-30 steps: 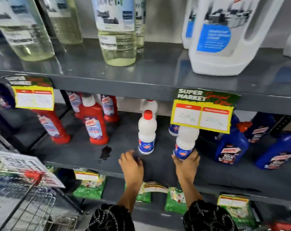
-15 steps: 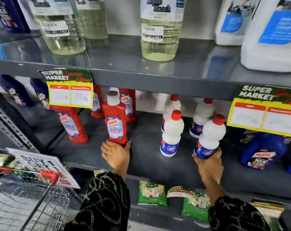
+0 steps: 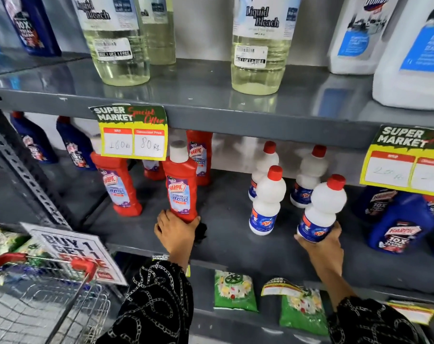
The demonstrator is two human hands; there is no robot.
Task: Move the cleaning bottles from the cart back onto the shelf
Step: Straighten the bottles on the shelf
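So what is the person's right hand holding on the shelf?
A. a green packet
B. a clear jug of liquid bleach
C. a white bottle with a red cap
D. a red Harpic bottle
C: the right hand wraps the base of a white bottle with a red cap, tilted on the middle shelf, while the left hand is the one at the red Harpic bottle.
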